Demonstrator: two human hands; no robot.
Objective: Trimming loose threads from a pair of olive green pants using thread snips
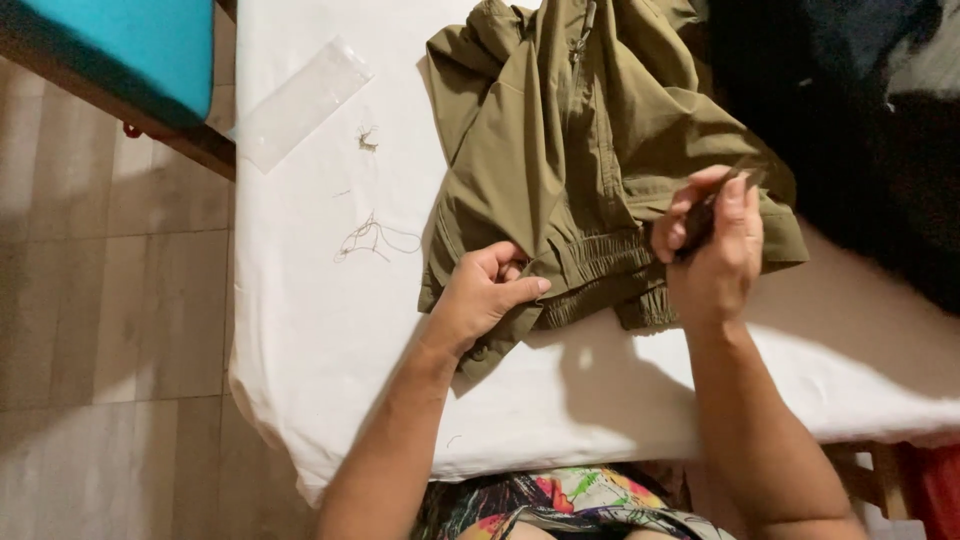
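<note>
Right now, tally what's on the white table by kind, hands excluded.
Olive garment: 1, left hand pinching its elastic hem
Clear plastic sleeve: 1
Loose thread clumps: 2, second one smaller
Dark cloth pile: 1
Small dark tool in right hand: 1, kind unclear
Total: 6

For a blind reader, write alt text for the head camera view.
Two hands work on an olive garment on a white-covered table: left hand pinches its hem, right hand holds a small dark tool. Loose threads lie nearby.
</note>
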